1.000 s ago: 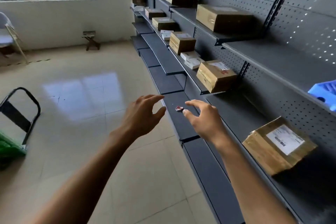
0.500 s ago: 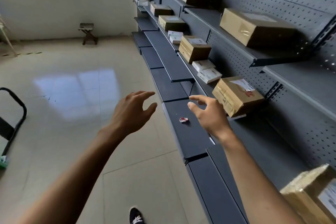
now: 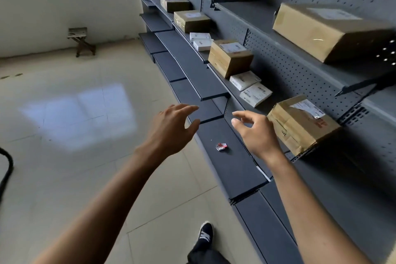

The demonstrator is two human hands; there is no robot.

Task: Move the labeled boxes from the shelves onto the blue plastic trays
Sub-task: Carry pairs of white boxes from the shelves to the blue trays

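Left hand (image 3: 171, 128): raised over the pale tiled floor (image 3: 75, 146) just off the shelf edge, fingers spread and loosely bent, holding nothing. Between the hands, a small red-and-white scrap of wrapper (image 3: 221, 146) lies on the dark grey metal lower shelf (image 3: 235, 169). Right hand (image 3: 257, 133): also empty, fingers half curled, thumb forward, just beside the near left face of the crumpled brown cardboard box with a torn white label and red print (image 3: 300, 126); whether it touches the box I cannot tell.

That box sits on the middle shelf, its near corner jutting past the shelf's end. Further along the same shelf: two small flat white cartons (image 3: 250, 88), then a squarer brown labeled box (image 3: 229, 58). No blue plastic tray is in view.

Risks, as I judge them:
- The box overhangs; a one-sided push from the right hand could tip it off the edge.
- Its wrapping looks slack and wrinkled, so fingers may catch tape or paper rather than the body, and it could slip.
- The left hand is well apart from the box; a late second grip leaves the weight on one hand.
- A dark shoe (image 3: 204, 236) steps close to the shelf base; a stumble is possible.

Against the earlier frames: the view has closed in on the crumpled box, both hands have come nearer to it, and the blue tray seen a second ago at far right has gone out of view.
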